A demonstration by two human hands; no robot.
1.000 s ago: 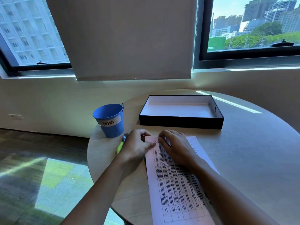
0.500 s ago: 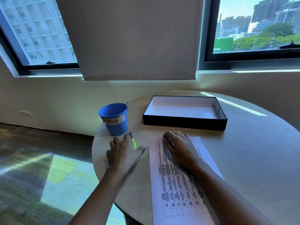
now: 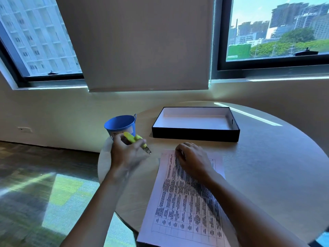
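Holding a yellow highlighter [image 3: 132,138] over the bench [image 3: 267,166]
Left grip [image 3: 126,154] wraps it beside the blue bucket [image 3: 120,123]; right grip [image 3: 193,161] rests loosely on the printed sheet [image 3: 187,211], clasping nothing

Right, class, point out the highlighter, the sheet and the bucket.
highlighter [image 3: 132,137], head view, yellow barrel.
sheet [image 3: 185,211], head view, middle of the printed table.
bucket [image 3: 122,122], head view, blue inner wall.
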